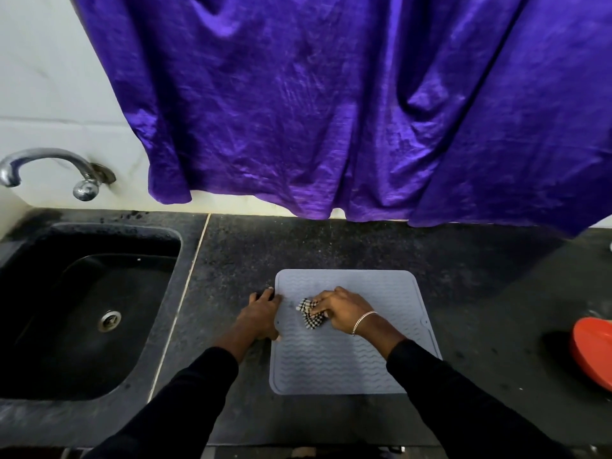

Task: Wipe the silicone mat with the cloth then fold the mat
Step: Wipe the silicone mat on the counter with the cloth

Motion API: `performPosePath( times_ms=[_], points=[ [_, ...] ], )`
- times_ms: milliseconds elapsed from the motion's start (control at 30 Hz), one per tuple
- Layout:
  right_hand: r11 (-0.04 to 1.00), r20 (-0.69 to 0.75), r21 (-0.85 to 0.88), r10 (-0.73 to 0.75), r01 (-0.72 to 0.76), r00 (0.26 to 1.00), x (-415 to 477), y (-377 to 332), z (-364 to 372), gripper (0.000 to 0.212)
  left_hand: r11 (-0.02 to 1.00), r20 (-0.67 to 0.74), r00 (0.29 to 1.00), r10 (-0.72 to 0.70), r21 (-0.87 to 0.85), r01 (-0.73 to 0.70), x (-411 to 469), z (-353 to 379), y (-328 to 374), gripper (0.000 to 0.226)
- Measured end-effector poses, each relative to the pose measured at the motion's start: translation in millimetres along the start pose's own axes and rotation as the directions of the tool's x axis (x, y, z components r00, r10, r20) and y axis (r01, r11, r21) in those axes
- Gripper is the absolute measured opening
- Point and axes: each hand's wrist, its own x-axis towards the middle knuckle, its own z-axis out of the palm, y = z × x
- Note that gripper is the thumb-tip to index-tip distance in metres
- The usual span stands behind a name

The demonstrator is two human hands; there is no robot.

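Observation:
A pale grey silicone mat [337,362] with wavy ridges lies flat on the dark stone counter [480,293]. My right hand [344,309] presses a bunched black-and-white checked cloth [309,313] onto the mat's upper left part. A silver bracelet is on that wrist. My left hand [261,314] rests flat on the counter at the mat's left edge, its fingers spread and touching the edge, its thumb lying on the mat's rim.
A black sink [82,309] with a metal drain is set into the counter at the left, under a chrome tap [49,167]. A purple curtain [331,111] hangs over the back wall. A red bowl [592,352] sits at the right edge.

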Motion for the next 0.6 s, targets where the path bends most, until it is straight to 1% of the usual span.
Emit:
performPosePath(
  times_ms=[100,200,333,467,533,600],
  points=[
    [1.000,0.014,-0.023,-0.011,0.011,1.000,-3.3,-0.5,14.3,0.050,1.000,0.014,1.000,0.001,0.006,-0.002,2.3,2.0,0.5,0.133],
    [1.000,-0.031,-0.027,0.006,-0.007,1.000,-11.2,7.9,19.3,0.048,1.000,0.032,0.999,-0.003,0.007,0.003,-1.0,0.9,2.8,0.128],
    [0.996,-0.007,-0.076,0.044,-0.044,0.999,-15.8,25.1,8.4,0.046,1.000,0.025,1.000,0.000,0.010,-0.001,-6.8,-3.2,7.0,0.126],
    [0.997,-0.028,-0.057,0.054,-0.055,0.998,-18.8,31.7,-7.1,0.047,1.000,0.022,1.000,-0.009,0.004,0.009,-2.4,0.9,6.0,0.127],
    [0.997,-0.059,-0.042,0.058,-0.061,0.997,-16.8,27.0,-9.6,0.050,1.000,0.018,1.000,-0.013,0.015,0.013,-4.4,1.2,7.3,0.123],
    [0.998,-0.051,-0.038,0.038,-0.040,0.998,-12.6,17.3,-7.8,0.052,1.000,0.043,0.999,-0.024,0.009,0.024,-9.0,-2.3,11.5,0.121]
  ],
)
